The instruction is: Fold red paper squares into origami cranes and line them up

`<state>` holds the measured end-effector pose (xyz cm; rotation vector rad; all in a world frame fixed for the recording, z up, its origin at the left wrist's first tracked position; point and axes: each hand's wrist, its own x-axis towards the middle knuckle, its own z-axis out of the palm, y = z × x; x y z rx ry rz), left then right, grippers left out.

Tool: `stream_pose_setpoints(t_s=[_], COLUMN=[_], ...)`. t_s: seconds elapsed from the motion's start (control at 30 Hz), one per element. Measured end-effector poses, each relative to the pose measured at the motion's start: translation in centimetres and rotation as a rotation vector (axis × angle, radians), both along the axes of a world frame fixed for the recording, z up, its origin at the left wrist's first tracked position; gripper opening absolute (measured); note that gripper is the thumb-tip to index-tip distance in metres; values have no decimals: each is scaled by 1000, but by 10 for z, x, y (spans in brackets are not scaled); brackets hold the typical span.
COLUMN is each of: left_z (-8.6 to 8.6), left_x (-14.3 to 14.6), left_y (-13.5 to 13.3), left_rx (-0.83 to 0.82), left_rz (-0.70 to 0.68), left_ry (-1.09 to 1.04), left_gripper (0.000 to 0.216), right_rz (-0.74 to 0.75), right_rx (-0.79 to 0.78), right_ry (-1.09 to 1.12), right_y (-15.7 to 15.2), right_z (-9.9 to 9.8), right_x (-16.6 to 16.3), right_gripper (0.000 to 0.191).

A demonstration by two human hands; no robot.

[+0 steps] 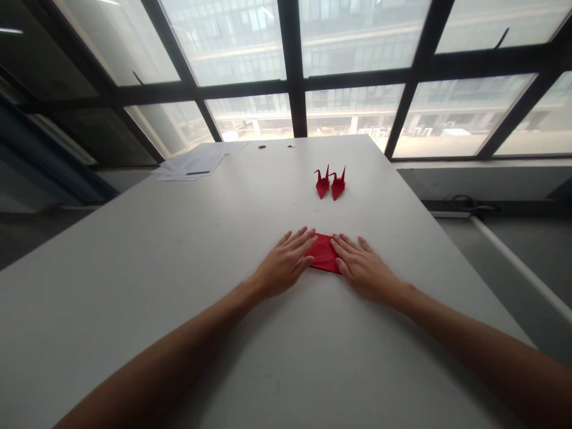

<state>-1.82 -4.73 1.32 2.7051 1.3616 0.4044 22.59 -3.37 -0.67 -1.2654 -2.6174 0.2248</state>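
A folded piece of red paper (324, 254) lies flat on the white table (179, 250). My left hand (286, 261) rests on its left edge with the fingers stretched out flat. My right hand (363, 268) presses on its right edge, fingers also flat and together. Both hands cover part of the paper. Farther back on the table stand two finished red paper cranes (330, 182), side by side and apart from my hands.
A few white sheets of paper (194, 162) lie at the table's far left corner. Two small dark holes (261, 146) sit near the far edge. Large dark-framed windows (290, 77) rise behind the table. A ledge (491, 179) runs on the right.
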Motion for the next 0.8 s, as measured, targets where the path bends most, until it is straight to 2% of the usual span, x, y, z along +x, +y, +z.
stream_pose_setpoints(t_s=[0.07,0.13,0.33,0.4,0.53,0.67,0.8], left_z=[2,2,2,2,-3,-9,-11], left_x=[3,4,4,4,3,2,2], left_y=[-1,-2,-3,-3,-1,3,3], left_rx=[-51,-102,-130,-129,-103,-100,-133], left_rz=[-183,-262,-243,-239,-197,-175,-158], left_ry=[9,16,-5,-13,-91,-274,-411], left_gripper=[50,49,46,46,42,30,20], right_rz=[-2,-13,-236,-180,59,99,136], right_rx=[1,6,63,77,12,0,23], right_ry=[8,16,140,210,254,275,276], right_y=[0,1,9,9,1,-5,-6], right_z=[-1,-3,-2,1,7,10,11], right_x=[0,-1,1,1,-2,-3,-1], right_gripper=[56,57,58,52,41,38,48])
